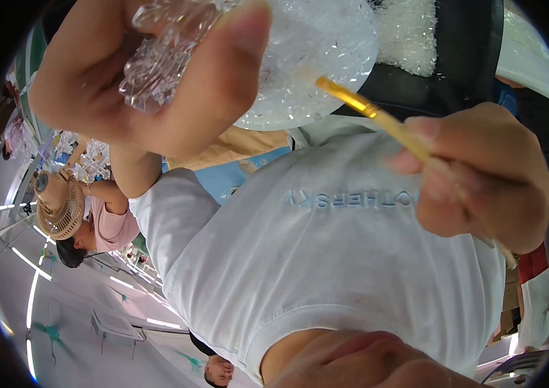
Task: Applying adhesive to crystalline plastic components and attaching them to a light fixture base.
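Note:
My left hand (151, 84) is closed around a cluster of clear, faceted plastic-looking pieces (161, 71), partly hidden by the thumb and fingers. In my right hand (481, 171) a slim paintbrush (387, 121) is pinched between thumb and fingers, with a pale handle and a gold ferrule. Its blurred, light tip points left, over a round white surface (326, 52) strewn with small clear glittering flakes. Whether the bristles touch that surface, I cannot tell. Beyond the brush, a heap of white, shredded-looking strands (409, 35) lies on a black tray (465, 48).
Brown paper or card (239, 143) and a blue patterned surface (213, 178) show below the round white surface. At left, a co-worker in a pink top (109, 223) sits near a beige fan (61, 204) and more clear pieces (93, 161). Another person (213, 365) is farther back.

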Demonstrator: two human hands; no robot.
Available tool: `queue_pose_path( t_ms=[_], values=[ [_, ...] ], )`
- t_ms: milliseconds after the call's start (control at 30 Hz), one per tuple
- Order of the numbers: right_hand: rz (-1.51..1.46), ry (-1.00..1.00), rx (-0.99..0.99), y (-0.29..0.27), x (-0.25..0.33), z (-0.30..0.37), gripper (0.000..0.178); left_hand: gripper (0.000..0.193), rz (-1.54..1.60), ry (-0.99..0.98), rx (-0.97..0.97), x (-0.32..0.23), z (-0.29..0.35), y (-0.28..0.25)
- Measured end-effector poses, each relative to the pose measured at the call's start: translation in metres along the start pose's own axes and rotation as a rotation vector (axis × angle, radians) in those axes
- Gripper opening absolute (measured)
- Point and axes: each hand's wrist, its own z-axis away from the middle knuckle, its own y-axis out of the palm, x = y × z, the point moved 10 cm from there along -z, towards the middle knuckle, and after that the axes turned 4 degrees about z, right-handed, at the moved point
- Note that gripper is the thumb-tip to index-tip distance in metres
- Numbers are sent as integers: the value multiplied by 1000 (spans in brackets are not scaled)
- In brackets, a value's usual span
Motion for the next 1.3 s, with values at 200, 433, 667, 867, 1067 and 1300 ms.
queue_pose_path(
  t_ms=[200, 433, 667, 867, 1067, 1300],
  values=[
    [-18, 18, -13, 91, 6, -65, 24, 46, 95, 34, -51, 10, 8, -11],
    [-46, 30, -11, 67, 10, -53, 23, 46, 200, 63, -125, 13, 18, -24],
    [-80, 9, 20, 70, 3, -77, 23, 65, 172, -31, -530, 4, 47, -9],
    [-89, 11, 35, 90, 4, -82, 22, 34, 126, -56, -245, -2, 13, -8],
    [-103, 21, 28, 93, 11, -88, 22, 41, 233, 60, -246, 3, 22, 4],
    [-32, -61, 1, 99, 7, -85, 18, 37, 222, 172, -156, -13, 9, 4]
  ],
)
